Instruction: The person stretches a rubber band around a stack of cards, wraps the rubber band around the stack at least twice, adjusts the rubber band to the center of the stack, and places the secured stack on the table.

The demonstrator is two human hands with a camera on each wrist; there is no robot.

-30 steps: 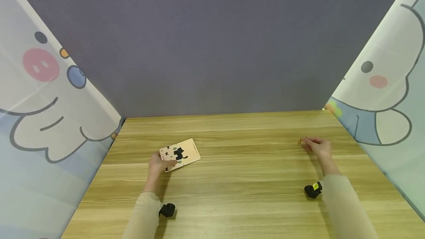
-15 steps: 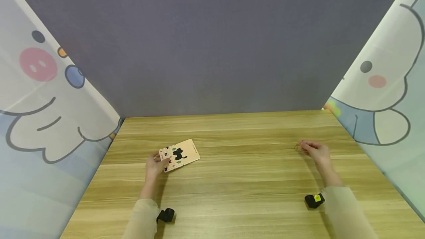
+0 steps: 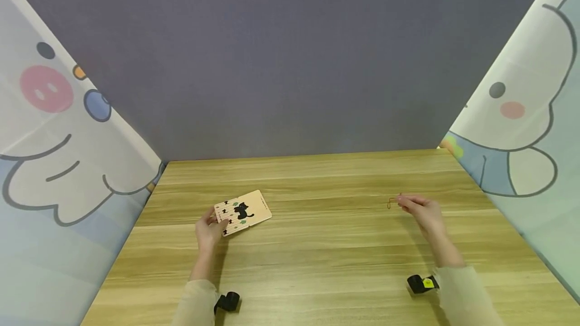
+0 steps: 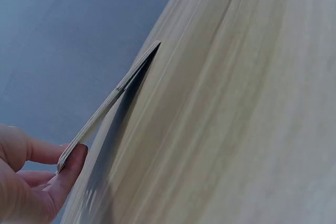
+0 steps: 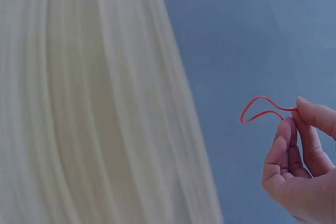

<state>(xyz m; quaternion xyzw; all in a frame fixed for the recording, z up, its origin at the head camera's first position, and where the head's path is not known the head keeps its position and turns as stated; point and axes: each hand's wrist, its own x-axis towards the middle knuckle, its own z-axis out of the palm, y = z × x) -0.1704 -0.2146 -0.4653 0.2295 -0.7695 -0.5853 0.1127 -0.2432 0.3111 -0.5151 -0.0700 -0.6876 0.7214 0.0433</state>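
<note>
A thin cream notebook (image 3: 255,207) with rounded corners bears a black cat and stripes on its cover. At its near left corner my left hand (image 3: 207,233) grips it, thumb on top and fingers underneath. The left wrist view shows the notebook (image 4: 107,104) edge-on and tilted, its held end raised and its far end close to the table. Over on the right, my right hand (image 3: 425,217) pinches a thin red rubber band (image 5: 243,115) between thumb and fingertips. A loop of the band sticks out to the left of the fingers, above the table.
The wood-grain table (image 3: 317,245) stretches between both hands. A grey panel (image 3: 290,64) stands along its back edge. Cartoon-printed curtains (image 3: 45,165) hang at both sides. Black wrist cameras (image 3: 232,301) sit beside both sleeves.
My right hand has moved left and slightly nearer with the rubber band, whose loop now shows more. My left hand has shifted a little down along the notebook's edge, which stays nearly in place.
</note>
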